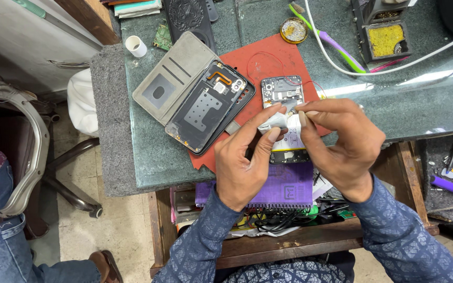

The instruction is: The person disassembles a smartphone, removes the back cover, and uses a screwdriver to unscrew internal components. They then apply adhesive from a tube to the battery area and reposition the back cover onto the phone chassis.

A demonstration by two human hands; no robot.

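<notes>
Both hands meet above the near edge of the desk (pixel 148 157), over an opened phone (pixel 284 97) that lies face down with its back cover off. The left hand (pixel 245 157) is mostly closed: its thumb and forefinger pinch a small crumpled whitish scrap (pixel 274 121), perhaps tape or film, while the other fingers curl under. The right hand (pixel 342 139) is also nearly closed, thumb and forefinger tips pressed together on the upper end of the same scrap, just beside the left fingertips. The scrap hangs directly above the phone's pale battery (pixel 292 140), close to it; whether it touches the battery cannot be told.

The phone rests on a red mat (pixel 268 57), its circuit board end pointing away from the person and a thin red wire (pixel 260 55) looping off from it. To the left of the hands, well clear of them, a grey wallet case (pixel 171 84) lies open with the removed back cover (pixel 208 107) on it. Below the hands, a purple notebook (pixel 289 186) sits in the open drawer (pixel 289 243).
</notes>
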